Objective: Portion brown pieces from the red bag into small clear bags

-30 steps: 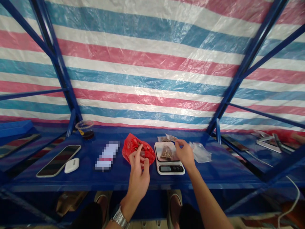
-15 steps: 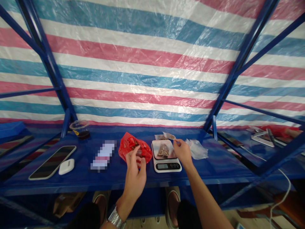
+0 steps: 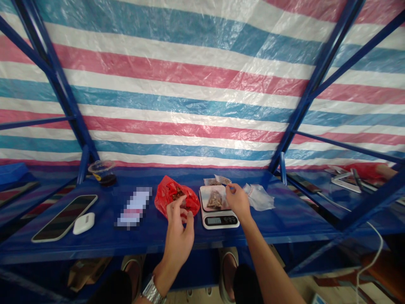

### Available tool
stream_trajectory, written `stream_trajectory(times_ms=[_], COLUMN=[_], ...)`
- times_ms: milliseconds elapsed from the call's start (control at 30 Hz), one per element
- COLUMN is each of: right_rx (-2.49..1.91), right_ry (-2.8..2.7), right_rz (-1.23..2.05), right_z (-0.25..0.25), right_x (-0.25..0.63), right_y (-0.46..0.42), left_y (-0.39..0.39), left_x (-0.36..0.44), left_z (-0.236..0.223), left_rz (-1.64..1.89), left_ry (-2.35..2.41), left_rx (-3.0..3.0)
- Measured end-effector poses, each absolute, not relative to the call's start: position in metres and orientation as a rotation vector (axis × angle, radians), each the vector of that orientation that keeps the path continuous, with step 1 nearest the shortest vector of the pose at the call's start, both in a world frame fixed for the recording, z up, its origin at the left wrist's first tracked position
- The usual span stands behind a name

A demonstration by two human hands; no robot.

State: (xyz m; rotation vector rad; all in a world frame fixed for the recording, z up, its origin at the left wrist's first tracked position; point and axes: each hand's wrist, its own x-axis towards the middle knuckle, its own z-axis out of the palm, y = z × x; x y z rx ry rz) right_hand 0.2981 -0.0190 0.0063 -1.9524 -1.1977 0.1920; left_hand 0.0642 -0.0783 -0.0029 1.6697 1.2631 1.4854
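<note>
My left hand (image 3: 179,226) hovers over the near edge of an open red plastic bag (image 3: 163,198) with brown dried bits inside. Its fingers are loosely curved, with thumb and forefinger apart. A small clear bag of brown dried pieces (image 3: 215,200) rests on the plate of a white digital kitchen scale (image 3: 220,221). At the plate's right edge is my right hand (image 3: 238,202), thumb and fingertips pinched together; anything between them is too small to make out. Just behind the scale lie small filled clear bags (image 3: 212,181), partly hidden by it.
Clear plastic bags (image 3: 261,197) lie right of the scale. Toward the left are a phone (image 3: 65,218), a white earbud case (image 3: 84,223), a blurred-out lit screen (image 3: 134,207) and a plastic cup of dark liquid (image 3: 107,177). Blue metal posts (image 3: 292,114) flank the shelf. Another person's hand (image 3: 387,172) shows far right.
My right hand has shifted slightly left, farther over the scale's plate edge. The left hand stays over the red bag. The whole view has moved a little.
</note>
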Motion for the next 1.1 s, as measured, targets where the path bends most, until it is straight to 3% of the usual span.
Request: stream_trajectory(times_ms=[300,633,1100], right_rx=[-1.842,-1.251,-1.370], right_ry=[-1.191,-1.263,-1.512], right_rz=[0.280,0.456,0.516], right_z=[0.002,0.040,0.043], right_x=[0.295,0.232,0.149], right_y=[-0.015,-0.012,0.004], left_y=[-0.088,-0.080,-0.060], left_x=[0.074,0.084,0.069], left_z=[-0.006,-0.008,0.009], left_rz=[1.440,1.493,1.407], left_ry=[1.208,1.138,0.785], left_rx=[1.645,1.086,0.484])
